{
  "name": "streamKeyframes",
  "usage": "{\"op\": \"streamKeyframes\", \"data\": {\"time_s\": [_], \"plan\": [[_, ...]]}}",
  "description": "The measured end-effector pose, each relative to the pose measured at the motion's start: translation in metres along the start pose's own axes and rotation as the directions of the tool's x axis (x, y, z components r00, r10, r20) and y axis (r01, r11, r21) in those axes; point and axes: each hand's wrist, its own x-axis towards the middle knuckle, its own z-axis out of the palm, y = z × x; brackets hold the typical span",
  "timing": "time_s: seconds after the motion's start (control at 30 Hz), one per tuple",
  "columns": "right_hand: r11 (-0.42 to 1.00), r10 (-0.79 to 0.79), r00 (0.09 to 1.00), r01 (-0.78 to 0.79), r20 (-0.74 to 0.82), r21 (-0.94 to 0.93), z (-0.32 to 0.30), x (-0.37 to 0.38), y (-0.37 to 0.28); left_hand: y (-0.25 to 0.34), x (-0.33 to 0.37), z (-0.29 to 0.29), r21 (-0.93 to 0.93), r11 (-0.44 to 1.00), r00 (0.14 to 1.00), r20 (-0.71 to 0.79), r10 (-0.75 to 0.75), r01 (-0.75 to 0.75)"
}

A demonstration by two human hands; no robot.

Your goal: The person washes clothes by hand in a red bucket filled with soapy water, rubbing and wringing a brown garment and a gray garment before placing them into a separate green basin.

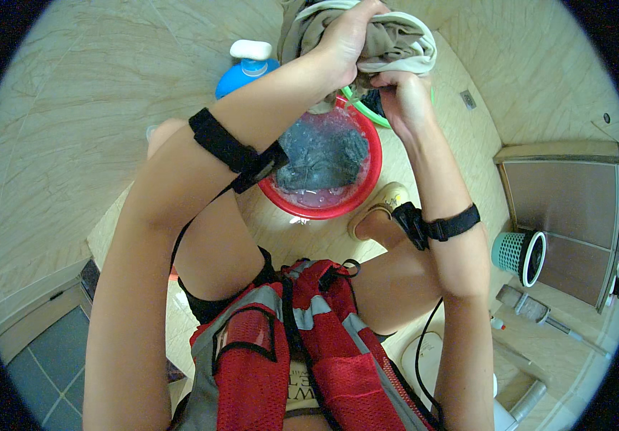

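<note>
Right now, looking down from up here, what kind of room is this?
Probably a bathroom or washroom. There's a red basin of sudsy water with dark cloth soaking in it, and a little drain grate in the floor.
</note>
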Motion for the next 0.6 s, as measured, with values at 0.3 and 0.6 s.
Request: {"op": "streamKeyframes", "data": {"time_s": [0.3, 0.6], "plan": [[0.859, -0.257, 0.956, 0.294, 0.145, -0.419, -0.011, -0.007, 0.0, 0.01, 0.002, 0.006, -0.182, 0.983, 0.987, -0.16, 0.009, -0.038], [0.962, 0.101, 0.987, -0.13, 0.129, 0.242, 0.006, -0.002, -0.023, 0.011, 0.006, 0.004, -0.09, 0.993, 0.997, -0.026, 0.07, -0.072]]}}
